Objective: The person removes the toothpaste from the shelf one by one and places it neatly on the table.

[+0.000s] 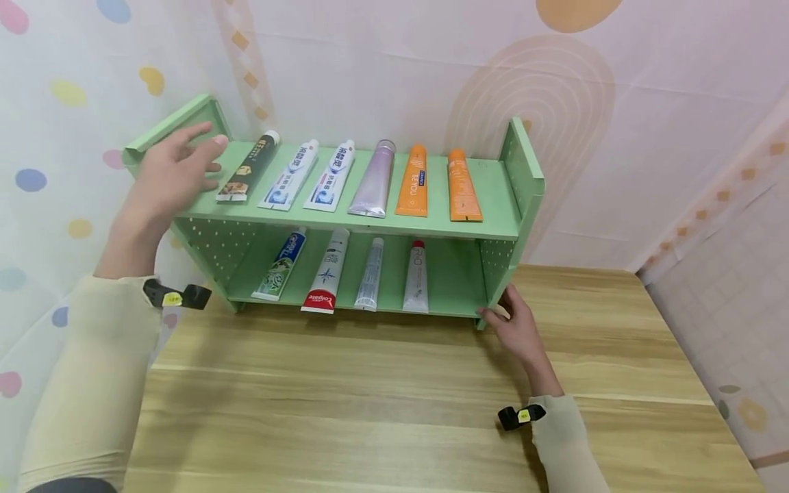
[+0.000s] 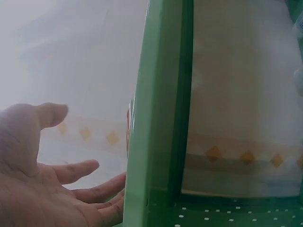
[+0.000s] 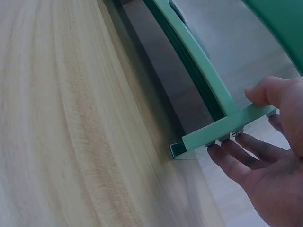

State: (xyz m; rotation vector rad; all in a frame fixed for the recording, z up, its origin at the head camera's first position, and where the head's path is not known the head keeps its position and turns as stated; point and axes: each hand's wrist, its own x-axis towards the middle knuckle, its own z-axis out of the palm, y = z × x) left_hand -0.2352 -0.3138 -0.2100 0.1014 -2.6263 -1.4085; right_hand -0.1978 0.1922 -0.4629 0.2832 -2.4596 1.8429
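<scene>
A green two-tier metal rack (image 1: 496, 198) stands on the table against a printed backdrop. My left hand (image 1: 175, 168) hovers by its upper left end, fingers spread and holding nothing; the left wrist view shows fingertips right at the side panel's edge. Low on the right side panel (image 3: 208, 130), my right hand (image 1: 518, 329) grips the edge between thumb and fingers. On the top tier lie a black toothpaste tube (image 1: 249, 168), two white-and-blue tubes (image 1: 290, 177), a lilac tube (image 1: 373, 181) and two orange tubes (image 1: 413, 181).
Below lie a green-and-blue toothpaste tube (image 1: 280, 267), a red-and-white Colgate tube (image 1: 327, 274), a slim pale tube (image 1: 370, 277) and a red-capped tube (image 1: 416, 281). The wooden table (image 1: 345, 397) extends in front. A patterned cloth (image 1: 382, 75) hangs close behind the rack.
</scene>
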